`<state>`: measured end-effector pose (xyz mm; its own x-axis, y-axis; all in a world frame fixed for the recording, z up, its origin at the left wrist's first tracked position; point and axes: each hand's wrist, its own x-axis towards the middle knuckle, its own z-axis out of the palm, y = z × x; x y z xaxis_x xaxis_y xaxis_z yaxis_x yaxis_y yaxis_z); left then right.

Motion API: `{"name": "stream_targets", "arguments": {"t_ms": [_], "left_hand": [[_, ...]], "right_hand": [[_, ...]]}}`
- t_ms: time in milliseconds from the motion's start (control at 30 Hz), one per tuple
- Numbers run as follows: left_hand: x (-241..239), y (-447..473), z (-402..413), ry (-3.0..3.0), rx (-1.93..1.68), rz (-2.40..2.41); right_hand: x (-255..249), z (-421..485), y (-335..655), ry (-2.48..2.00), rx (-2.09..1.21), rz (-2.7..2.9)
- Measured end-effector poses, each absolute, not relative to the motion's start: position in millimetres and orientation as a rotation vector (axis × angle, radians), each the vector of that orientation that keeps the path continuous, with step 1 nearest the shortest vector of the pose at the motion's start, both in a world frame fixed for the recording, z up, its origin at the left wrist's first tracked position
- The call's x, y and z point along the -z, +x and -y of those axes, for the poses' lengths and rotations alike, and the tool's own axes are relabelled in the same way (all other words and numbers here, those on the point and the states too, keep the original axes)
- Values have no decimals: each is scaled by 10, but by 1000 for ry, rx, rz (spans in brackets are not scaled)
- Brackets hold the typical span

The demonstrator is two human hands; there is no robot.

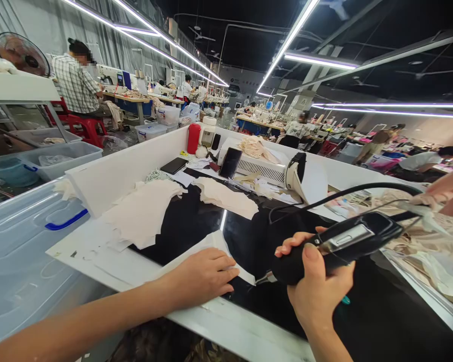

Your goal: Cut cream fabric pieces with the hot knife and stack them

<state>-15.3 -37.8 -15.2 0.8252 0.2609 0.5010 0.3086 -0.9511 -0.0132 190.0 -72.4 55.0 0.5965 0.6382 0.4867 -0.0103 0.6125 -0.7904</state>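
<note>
My right hand (317,286) is wrapped round a black corded hand tool (340,244), its metal tip (262,279) pointing left and down at the black glass worktop (249,236). My left hand (206,276) lies flat, fingers out, on a white fabric piece (211,244) whose pointed corner reaches toward the tool's tip. Cream fabric pieces (143,211) lie spread on the bench to the left, and another stack of cream pieces (226,196) sits further back.
A white partition (124,171) bounds the bench on the left, with clear plastic bins (22,241) beyond it. A red bottle (193,138), two phones (230,162) and a white machine (264,168) stand at the back. Another person's hand (445,191) reaches in at right. Workers sit at far tables.
</note>
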Motion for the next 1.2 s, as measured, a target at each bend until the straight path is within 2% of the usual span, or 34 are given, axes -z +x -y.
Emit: {"name": "stream_targets", "arguments": {"t_ms": [1200], "left_hand": [[143, -192, 374, -3018, 854, 530]], "right_hand": [[-472, 440, 1665, -766, -439, 883]]}}
